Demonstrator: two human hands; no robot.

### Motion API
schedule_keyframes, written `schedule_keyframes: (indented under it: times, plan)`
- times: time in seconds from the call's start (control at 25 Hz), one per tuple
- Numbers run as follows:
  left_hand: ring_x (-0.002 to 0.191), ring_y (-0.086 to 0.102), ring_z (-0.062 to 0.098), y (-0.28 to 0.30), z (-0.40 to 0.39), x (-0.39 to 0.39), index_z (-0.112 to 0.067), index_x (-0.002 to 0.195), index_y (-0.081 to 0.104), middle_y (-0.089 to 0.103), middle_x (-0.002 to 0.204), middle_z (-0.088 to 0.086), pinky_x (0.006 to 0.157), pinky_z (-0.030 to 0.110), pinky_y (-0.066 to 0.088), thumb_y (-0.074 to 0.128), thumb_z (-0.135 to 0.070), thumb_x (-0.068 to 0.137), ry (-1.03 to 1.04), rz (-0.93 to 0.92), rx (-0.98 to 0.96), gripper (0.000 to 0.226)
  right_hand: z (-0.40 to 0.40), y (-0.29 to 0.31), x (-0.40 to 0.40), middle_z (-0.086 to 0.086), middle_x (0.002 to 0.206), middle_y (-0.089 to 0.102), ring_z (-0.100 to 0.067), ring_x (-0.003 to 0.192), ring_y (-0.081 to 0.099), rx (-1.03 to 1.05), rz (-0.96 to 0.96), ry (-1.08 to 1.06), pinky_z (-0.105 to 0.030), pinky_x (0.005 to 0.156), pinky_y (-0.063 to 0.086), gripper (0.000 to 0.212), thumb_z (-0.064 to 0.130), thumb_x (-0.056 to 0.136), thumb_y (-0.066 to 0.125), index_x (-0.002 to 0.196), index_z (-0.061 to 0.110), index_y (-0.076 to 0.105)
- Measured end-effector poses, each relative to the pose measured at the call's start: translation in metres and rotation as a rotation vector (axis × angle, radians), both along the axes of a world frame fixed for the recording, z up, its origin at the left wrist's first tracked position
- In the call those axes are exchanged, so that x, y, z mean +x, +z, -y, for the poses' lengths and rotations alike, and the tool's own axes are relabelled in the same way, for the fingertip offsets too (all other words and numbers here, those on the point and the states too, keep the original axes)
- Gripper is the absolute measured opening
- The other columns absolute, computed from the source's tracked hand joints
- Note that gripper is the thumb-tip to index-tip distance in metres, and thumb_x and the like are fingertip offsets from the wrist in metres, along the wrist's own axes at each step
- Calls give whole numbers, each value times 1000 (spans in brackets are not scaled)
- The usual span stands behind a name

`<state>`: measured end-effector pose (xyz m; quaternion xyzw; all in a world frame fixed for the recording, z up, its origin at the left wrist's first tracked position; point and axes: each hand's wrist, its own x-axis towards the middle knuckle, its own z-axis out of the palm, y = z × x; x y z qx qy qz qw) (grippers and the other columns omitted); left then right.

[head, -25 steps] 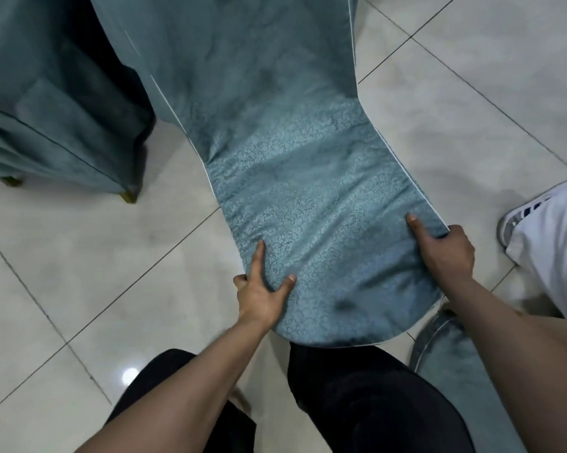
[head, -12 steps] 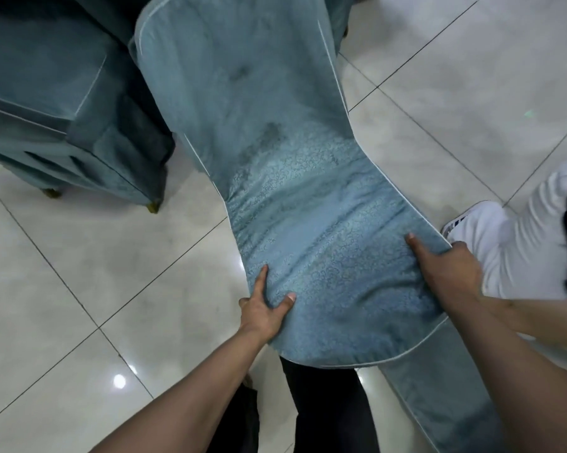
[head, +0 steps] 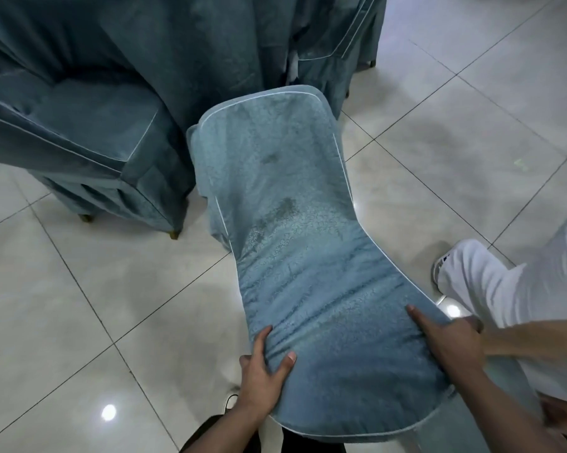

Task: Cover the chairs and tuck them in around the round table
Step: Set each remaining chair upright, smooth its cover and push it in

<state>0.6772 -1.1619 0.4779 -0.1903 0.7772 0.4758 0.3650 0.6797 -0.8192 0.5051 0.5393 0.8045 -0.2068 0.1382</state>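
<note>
A chair in a teal-blue patterned cover (head: 295, 243) with white piping leans back toward me, its seat edge far and its backrest top near. My left hand (head: 264, 371) grips the left side of the backrest near its top. My right hand (head: 445, 341) grips the right side, thumb lying on the fabric. The round table's dark teal cloth (head: 184, 50) hangs just beyond the chair's seat. Wrinkles run across the cover between my hands.
A covered chair (head: 79, 152) stands at the left, tucked against the table; another (head: 334, 37) stands at the back right. A second person in white trousers (head: 504, 295) stands close at my right. Glossy tiled floor (head: 79, 305) lies all around.
The view has lifted, so the chair's whole seat and the table cloth now show. The chair sits closer to the table. Both hands keep the same grip on the backrest.
</note>
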Motion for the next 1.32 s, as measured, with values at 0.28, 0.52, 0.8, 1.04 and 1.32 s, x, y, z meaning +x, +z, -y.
schedule_keyframes:
  times: [0.28, 0.52, 0.8, 1.04, 1.32]
  plan:
    - [117, 43, 21, 31, -10, -11, -47, 142, 36, 51, 128, 12, 111, 31, 37, 69, -56, 85, 20, -1, -40, 67, -14, 33, -26, -23, 105, 68, -41, 99, 64, 13, 108, 131, -47, 90, 51, 110, 98, 61, 45, 105, -1, 65]
    - [130, 52, 28, 76, -3, -54, -34, 137, 51, 60, 136, 6, 111, 35, 41, 76, -56, 79, 74, -33, -121, 67, 0, 99, -61, -23, 137, 51, -43, 122, 53, -33, -60, 145, -49, 103, 43, 73, 63, 80, 55, 135, 16, 46]
    - [124, 55, 31, 131, 12, -167, -27, 129, 64, 60, 136, 7, 108, 42, 45, 73, -53, 79, 37, -72, -182, 57, 48, 166, -134, 15, 76, 69, 4, 80, 56, -7, -620, 677, -43, 100, 40, 57, 62, 94, 37, 80, 26, 79]
    - [124, 54, 17, 206, -18, -182, -43, 129, 58, 61, 131, -9, 105, 43, 41, 27, -74, 87, -509, -668, -194, 61, 49, 171, -172, 9, 90, 72, -13, 97, 61, 57, -744, 905, -47, 114, 27, 50, 50, 100, 37, 88, 22, 77]
    - [122, 53, 11, 223, -21, -219, -43, 136, 52, 63, 127, -14, 100, 37, 33, 20, -82, 85, -548, -834, -355, 72, 47, 176, -216, 5, 121, 61, -19, 120, 53, 125, -778, 1180, -54, 114, 22, 60, 66, 97, 26, 126, 26, 60]
